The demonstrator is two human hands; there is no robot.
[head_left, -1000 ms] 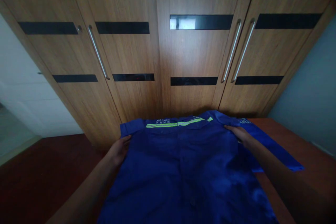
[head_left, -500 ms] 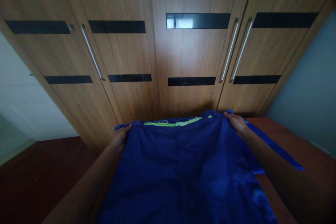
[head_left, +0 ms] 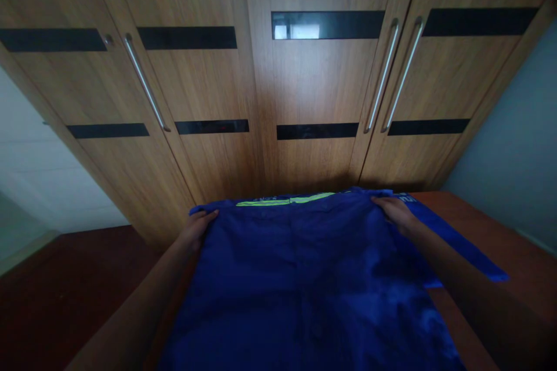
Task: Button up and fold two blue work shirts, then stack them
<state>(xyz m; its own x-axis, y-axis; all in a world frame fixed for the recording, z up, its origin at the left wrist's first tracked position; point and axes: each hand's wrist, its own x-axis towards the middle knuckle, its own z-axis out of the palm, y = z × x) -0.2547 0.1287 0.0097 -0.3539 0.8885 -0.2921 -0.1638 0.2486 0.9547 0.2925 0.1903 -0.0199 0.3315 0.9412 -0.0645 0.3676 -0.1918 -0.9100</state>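
Note:
A dark blue work jacket lies spread out in front of me, with a yellow-green strip across its far edge. My left hand is closed on its far left corner, thumb on top of the cloth. At the opposite corner my right hand pinches the fabric the same way. Beyond my right wrist a blue sleeve-like piece with pale lettering sticks out to the right. The near end of the jacket runs out of view, and shadow hides part of its front.
Behind the jacket stands a wooden wardrobe with black inset strips and long metal handles. A reddish-brown surface lies under the garment on the right. Dark red floor shows at the left, and a pale wall at the right.
The far right part of the jacket lies flatter and its yellow-green strip shows less. The sleeve-like piece has shifted slightly right. Both hands keep their grip, and the view has tilted a little.

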